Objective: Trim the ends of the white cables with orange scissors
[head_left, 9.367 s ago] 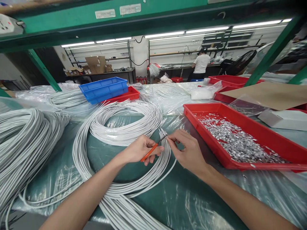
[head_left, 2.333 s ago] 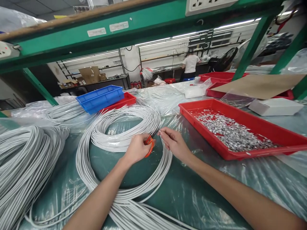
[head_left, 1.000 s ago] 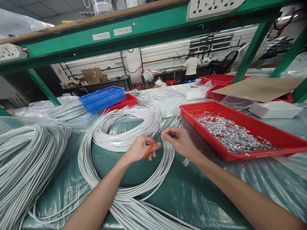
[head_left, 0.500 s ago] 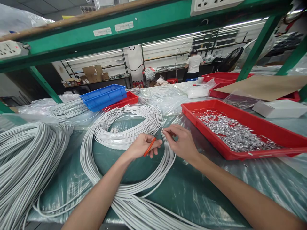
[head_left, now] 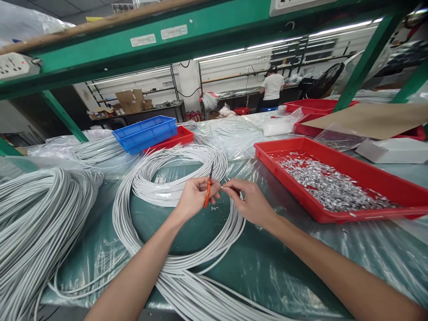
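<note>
Over a large coil of white cable (head_left: pixel 123 218), my left hand (head_left: pixel 195 196) is closed round small orange-handled scissors (head_left: pixel 207 192), whose dark tip points up. My right hand (head_left: pixel 245 198) is in a pinch just to the right, its fingertips close to the left fingertips. Something tiny and pale shows between the two hands, too small to name. A smaller white cable coil (head_left: pixel 157 194) lies behind them. A few small pale bits (head_left: pixel 214 208) are on the green table surface below my left hand.
On the right, a red tray (head_left: pixel 334 217) holds many small silvery pieces. A thick cable bundle (head_left: pixel 43 227) lies at the left. Blue bins (head_left: pixel 143 133) stand at the back left. A green shelf beam (head_left: pixel 110 55) crosses above; a person (head_left: pixel 272 87) stands far off.
The scissors have swung from tilted to nearly upright in my left hand. My left fingertips have come closer to my right hand, which has shifted slightly down.
</note>
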`<state>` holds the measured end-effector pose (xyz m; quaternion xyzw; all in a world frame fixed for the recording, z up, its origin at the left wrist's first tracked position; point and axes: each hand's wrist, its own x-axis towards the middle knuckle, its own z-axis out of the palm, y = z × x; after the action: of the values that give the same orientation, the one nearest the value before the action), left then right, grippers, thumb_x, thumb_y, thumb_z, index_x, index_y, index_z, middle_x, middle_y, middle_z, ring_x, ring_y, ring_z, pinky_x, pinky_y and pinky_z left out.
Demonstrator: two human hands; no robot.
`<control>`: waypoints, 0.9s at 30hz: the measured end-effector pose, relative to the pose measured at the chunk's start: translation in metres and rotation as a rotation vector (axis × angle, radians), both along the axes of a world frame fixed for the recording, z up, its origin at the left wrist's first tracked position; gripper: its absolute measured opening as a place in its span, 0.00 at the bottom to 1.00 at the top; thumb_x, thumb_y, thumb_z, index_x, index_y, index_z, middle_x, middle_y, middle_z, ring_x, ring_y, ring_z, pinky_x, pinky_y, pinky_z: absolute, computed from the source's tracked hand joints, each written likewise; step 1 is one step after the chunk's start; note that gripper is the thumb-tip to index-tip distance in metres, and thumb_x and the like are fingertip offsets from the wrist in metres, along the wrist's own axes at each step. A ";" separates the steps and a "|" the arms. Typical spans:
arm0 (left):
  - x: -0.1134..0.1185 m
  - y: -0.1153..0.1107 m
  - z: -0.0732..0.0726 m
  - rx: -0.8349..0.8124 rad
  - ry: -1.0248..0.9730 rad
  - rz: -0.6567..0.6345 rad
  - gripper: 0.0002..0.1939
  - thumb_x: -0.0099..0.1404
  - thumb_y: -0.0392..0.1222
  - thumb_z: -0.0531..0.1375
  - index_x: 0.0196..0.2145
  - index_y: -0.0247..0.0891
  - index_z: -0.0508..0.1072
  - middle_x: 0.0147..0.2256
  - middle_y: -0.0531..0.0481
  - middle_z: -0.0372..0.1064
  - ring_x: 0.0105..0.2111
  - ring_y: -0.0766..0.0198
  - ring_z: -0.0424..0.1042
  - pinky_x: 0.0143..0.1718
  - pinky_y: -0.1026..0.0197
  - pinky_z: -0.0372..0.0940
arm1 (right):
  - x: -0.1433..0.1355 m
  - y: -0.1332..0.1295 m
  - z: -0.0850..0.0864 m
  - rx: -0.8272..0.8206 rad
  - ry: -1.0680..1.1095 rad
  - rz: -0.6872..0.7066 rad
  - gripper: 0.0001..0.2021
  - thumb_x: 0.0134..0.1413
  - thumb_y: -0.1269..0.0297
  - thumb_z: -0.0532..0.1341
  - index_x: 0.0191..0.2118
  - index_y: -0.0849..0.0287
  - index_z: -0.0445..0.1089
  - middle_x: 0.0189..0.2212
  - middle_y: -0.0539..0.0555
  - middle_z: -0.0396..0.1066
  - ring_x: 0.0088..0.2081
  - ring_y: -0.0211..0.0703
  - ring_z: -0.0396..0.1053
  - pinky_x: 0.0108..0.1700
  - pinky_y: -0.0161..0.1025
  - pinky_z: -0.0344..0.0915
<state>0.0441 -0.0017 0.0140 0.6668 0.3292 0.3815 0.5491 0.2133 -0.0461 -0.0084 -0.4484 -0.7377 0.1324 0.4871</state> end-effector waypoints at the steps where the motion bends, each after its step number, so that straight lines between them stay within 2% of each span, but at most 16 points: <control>1: 0.000 0.000 0.000 -0.002 0.006 -0.009 0.17 0.55 0.50 0.68 0.30 0.31 0.73 0.21 0.52 0.69 0.17 0.72 0.65 0.19 0.69 0.59 | 0.000 0.000 0.000 -0.004 0.002 0.001 0.11 0.62 0.67 0.55 0.30 0.60 0.70 0.23 0.50 0.65 0.24 0.37 0.59 0.28 0.36 0.55; 6: -0.002 0.000 0.002 -0.042 -0.006 -0.069 0.17 0.56 0.50 0.67 0.28 0.32 0.72 0.19 0.54 0.67 0.16 0.72 0.65 0.18 0.69 0.57 | 0.000 -0.001 0.003 -0.080 0.090 0.047 0.11 0.62 0.66 0.56 0.30 0.60 0.71 0.24 0.50 0.68 0.26 0.37 0.61 0.28 0.35 0.56; 11: -0.005 0.000 0.002 -0.093 -0.068 -0.163 0.19 0.58 0.50 0.66 0.21 0.33 0.67 0.18 0.54 0.65 0.16 0.73 0.64 0.19 0.69 0.56 | 0.003 0.001 0.004 -0.178 0.227 0.209 0.10 0.60 0.62 0.57 0.32 0.60 0.73 0.26 0.51 0.70 0.27 0.37 0.62 0.29 0.35 0.59; 14: -0.006 0.001 0.002 -0.106 -0.096 -0.171 0.19 0.58 0.50 0.65 0.20 0.33 0.67 0.17 0.55 0.64 0.15 0.73 0.63 0.19 0.69 0.56 | 0.005 0.004 0.003 -0.234 0.287 0.267 0.11 0.59 0.60 0.59 0.32 0.60 0.74 0.25 0.51 0.70 0.26 0.37 0.62 0.28 0.35 0.60; 17: -0.004 0.000 0.001 -0.067 -0.051 -0.119 0.18 0.57 0.51 0.66 0.23 0.33 0.69 0.18 0.54 0.65 0.16 0.72 0.64 0.18 0.69 0.57 | 0.005 0.007 0.001 -0.259 0.297 0.241 0.11 0.58 0.59 0.60 0.30 0.60 0.74 0.23 0.50 0.68 0.25 0.37 0.62 0.27 0.35 0.59; 21: 0.002 -0.004 -0.001 -0.006 0.023 -0.005 0.17 0.56 0.51 0.67 0.30 0.32 0.72 0.19 0.55 0.66 0.17 0.72 0.64 0.18 0.69 0.57 | 0.005 0.011 -0.003 -0.252 0.278 0.160 0.10 0.56 0.61 0.61 0.29 0.60 0.74 0.26 0.52 0.73 0.29 0.41 0.68 0.31 0.37 0.62; 27: 0.002 -0.003 -0.006 0.043 0.053 0.066 0.16 0.58 0.51 0.64 0.32 0.32 0.72 0.21 0.53 0.68 0.18 0.70 0.65 0.20 0.68 0.59 | 0.004 0.008 -0.004 -0.225 0.278 0.083 0.10 0.56 0.60 0.61 0.29 0.60 0.74 0.25 0.52 0.72 0.29 0.42 0.68 0.33 0.38 0.63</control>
<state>0.0465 -0.0044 0.0078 0.6773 0.3571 0.3885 0.5127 0.2169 -0.0379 -0.0125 -0.4464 -0.6617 0.2947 0.5254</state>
